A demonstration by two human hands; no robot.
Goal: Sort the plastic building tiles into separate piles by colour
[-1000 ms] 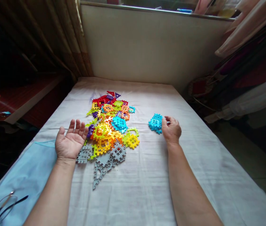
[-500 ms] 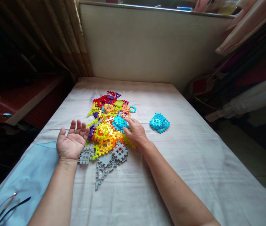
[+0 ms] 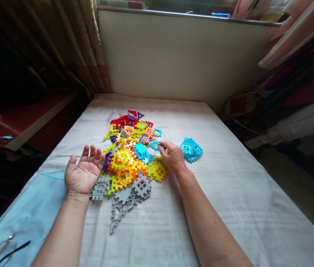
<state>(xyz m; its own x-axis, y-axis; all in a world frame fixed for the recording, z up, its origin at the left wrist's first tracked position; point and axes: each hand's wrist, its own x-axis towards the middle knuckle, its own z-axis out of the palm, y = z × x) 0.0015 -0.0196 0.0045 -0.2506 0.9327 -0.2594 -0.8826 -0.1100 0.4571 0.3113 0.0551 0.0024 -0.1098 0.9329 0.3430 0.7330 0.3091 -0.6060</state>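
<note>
Between the thumb and fingers of my right hand (image 3: 172,156) is a blue building tile (image 3: 154,145) with an opening in it, at the right side of a mixed heap. Just left of it, more blue tiles (image 3: 142,152) lie on the heap. My left hand (image 3: 84,171) rests palm up, fingers spread and holding nothing, beside the heap's left edge. Yellow tiles (image 3: 123,176), grey tiles (image 3: 141,185), red tiles (image 3: 119,122) and other colours overlap in the heap. Apart on the right sits a small pile of blue tiles (image 3: 192,150).
A pale sheet (image 3: 229,207) covers the bed. Light blue cloth (image 3: 42,200) and glasses (image 3: 9,248) lie at the lower left. A wooden table (image 3: 31,115) stands left, a curtain (image 3: 70,44) behind it. Clothes (image 3: 293,81) hang at the right.
My right hand has drawn right, away from the heap's middle, with a blue tile now in its fingers. A yellow tile it covered before shows. The left hand keeps its pose.
</note>
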